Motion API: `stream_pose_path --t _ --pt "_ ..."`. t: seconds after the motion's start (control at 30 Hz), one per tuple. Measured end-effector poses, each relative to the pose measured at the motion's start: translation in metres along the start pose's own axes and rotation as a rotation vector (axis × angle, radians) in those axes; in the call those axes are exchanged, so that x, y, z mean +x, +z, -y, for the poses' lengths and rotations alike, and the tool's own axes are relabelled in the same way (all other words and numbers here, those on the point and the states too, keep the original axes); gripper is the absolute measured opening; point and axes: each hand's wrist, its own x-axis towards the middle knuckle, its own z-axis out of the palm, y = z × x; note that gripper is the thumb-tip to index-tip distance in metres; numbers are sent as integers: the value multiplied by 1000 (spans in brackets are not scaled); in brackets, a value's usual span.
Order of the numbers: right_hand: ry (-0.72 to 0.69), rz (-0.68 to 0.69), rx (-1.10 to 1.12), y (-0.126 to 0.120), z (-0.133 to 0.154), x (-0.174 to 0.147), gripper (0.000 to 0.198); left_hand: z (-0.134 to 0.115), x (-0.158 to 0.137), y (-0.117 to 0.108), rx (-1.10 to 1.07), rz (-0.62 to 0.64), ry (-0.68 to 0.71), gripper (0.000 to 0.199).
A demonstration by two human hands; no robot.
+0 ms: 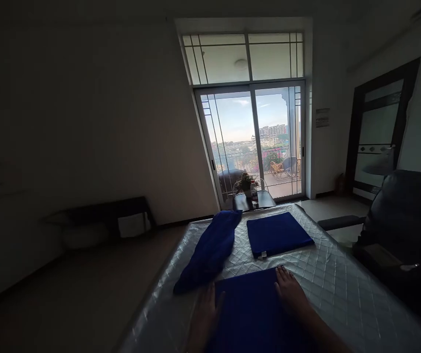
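A folded dark blue cloth (249, 309) lies in front of me on a silvery quilted cover (342, 284). My right hand (290, 289) rests on its right edge near the far corner, fingers stretched out flat. At the left edge is my left hand (206, 309), slightly blurred, its fingers extended and the thumb apart. Beyond them a second blue cloth (280, 233) is folded into a neat flat rectangle, with a small white tag at its near edge. To its left lies a loose, crumpled blue cloth (212, 250), long and slanted across the cover.
Past the far edge stands a small dark table (265, 200) with a potted plant (246, 182) and a bottle (254, 193). A dark armchair (405, 220) is at the right. Sliding glass doors (232, 132) face a balcony. A low dark shelf (103, 215) stands by the left wall.
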Motion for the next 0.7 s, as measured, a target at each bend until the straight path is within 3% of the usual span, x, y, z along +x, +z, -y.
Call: stream_pose_path --t 0.4,0.7 --pt "-16 -42 -149 -4 10 -6 61 2 -6 1 2 -102 35 74" --pt "36 -79 -71 5 5 -40 65 1 -4 9 63 -147 53 64"
